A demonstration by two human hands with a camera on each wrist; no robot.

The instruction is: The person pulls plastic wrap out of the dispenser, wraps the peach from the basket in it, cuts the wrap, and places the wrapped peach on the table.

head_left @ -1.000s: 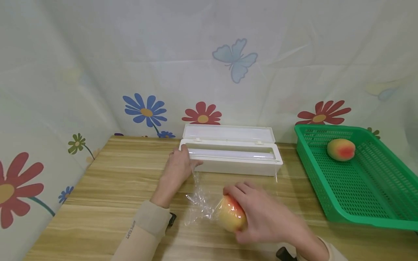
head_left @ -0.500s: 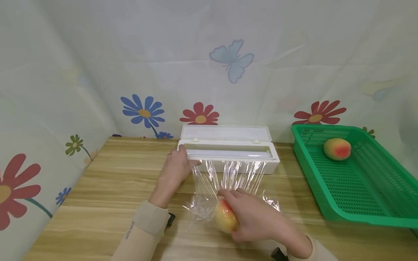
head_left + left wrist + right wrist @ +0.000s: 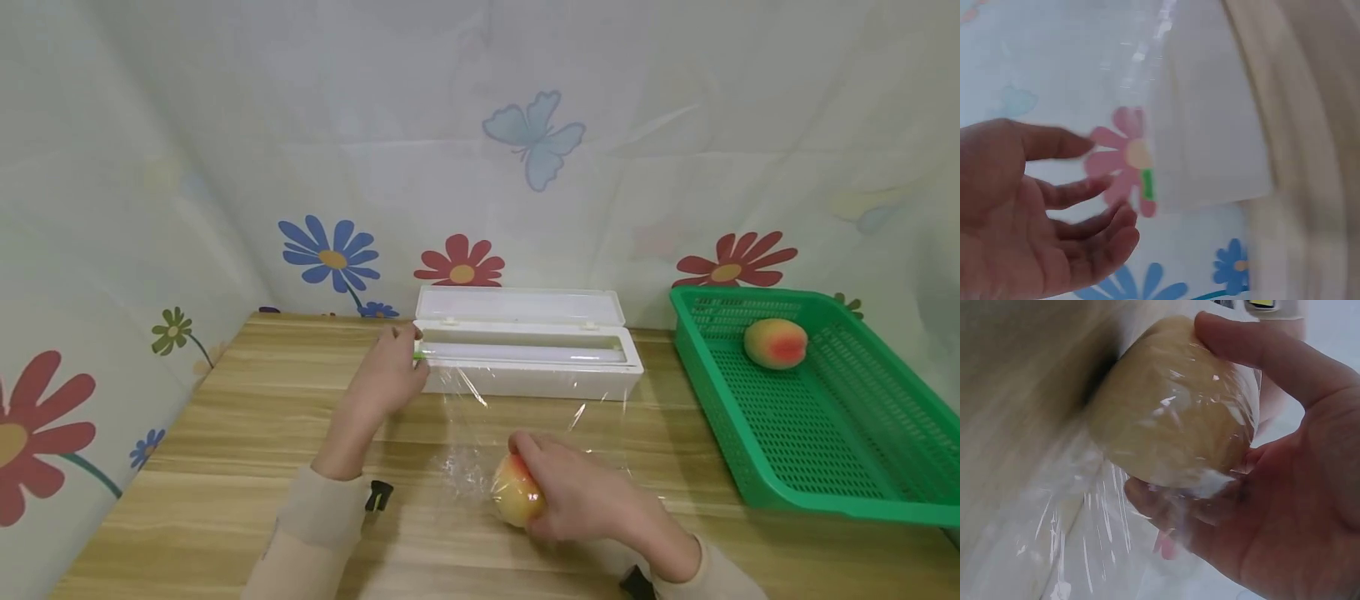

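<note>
A peach (image 3: 516,493) wrapped in clear cling film is in my right hand (image 3: 585,492), low over the wooden table. In the right wrist view my thumb and fingers curl round the peach (image 3: 1169,415) through the film. Clear cling film (image 3: 487,408) stretches from the peach to a white cling film box (image 3: 532,385), whose lid stands up and whose roll (image 3: 517,353) shows inside. My left hand (image 3: 384,372) is beside the box's left end, near a small green part (image 3: 418,355). In the left wrist view its loosely bent fingers hold nothing and stand apart from the box (image 3: 1216,125).
A green plastic basket (image 3: 720,425) stands at the right with another peach (image 3: 776,343) in it. A flower-printed curtain (image 3: 360,150) hangs behind and to the left of the wooden table (image 3: 247,433).
My right hand has drawn a sheet of film out from the box with the peach, shifting slightly left. My left hand has let go of the box's left end and moved left.
</note>
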